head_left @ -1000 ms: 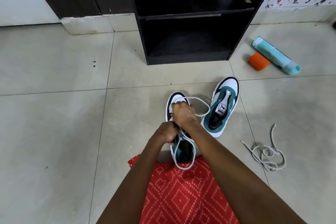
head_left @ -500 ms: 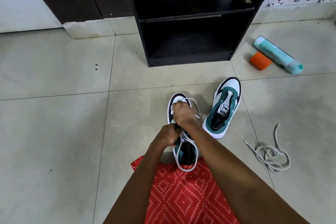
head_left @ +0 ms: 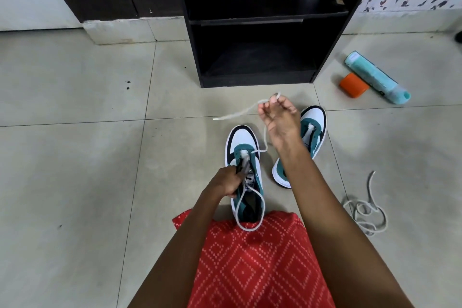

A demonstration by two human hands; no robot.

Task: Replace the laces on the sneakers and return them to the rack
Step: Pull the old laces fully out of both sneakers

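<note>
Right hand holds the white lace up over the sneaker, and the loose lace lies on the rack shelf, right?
No: the head view shows the loose lace on the floor. The right hand does hold the white lace over the sneaker.

Left hand, nearer, grips the sneaker; right hand, farther, palm up, pinches the lace.

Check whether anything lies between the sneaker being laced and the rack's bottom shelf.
Nothing visible on the floor does. Only the white lace, pinched by the right hand, stretches through the air between the white-and-teal sneaker and the black shelf rack. The second sneaker lies off to the right.
</note>
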